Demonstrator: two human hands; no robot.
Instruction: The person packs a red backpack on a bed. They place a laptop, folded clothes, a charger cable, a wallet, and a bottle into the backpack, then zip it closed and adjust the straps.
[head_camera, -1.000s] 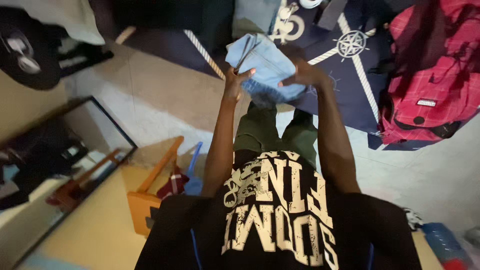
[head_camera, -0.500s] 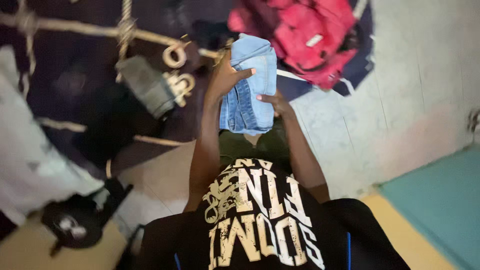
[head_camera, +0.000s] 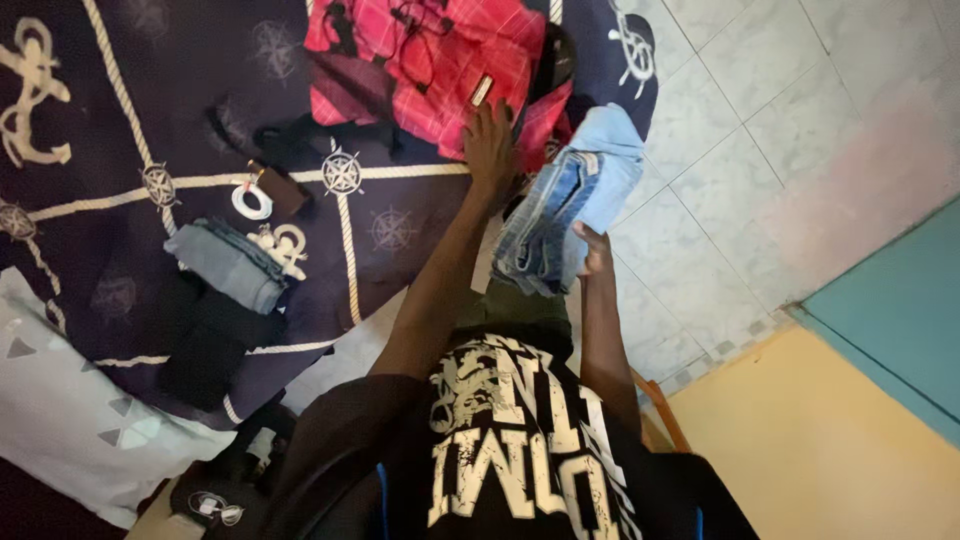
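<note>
1. We are looking down at a dark bedspread (head_camera: 120, 150) with a rope-and-compass pattern, which is lying beside a pale tiled floor (head_camera: 760, 150).
2. We are seeing a red backpack (head_camera: 430, 60) resting on the bedspread's far part.
3. We are seeing a grey patterned pillow (head_camera: 70, 420) lying at the near edge, with a folded grey garment (head_camera: 225, 262) sitting on the bedspread just beyond it.
4. We are holding folded blue jeans (head_camera: 570, 200) out over the bedspread's edge, just beside the backpack.
5. Our left hand (head_camera: 490, 140) is reaching out flat with fingers spread, touching the backpack and clamped on nothing.
6. Our right hand (head_camera: 595, 250) is gripping the jeans from below, closed on the denim.
</note>
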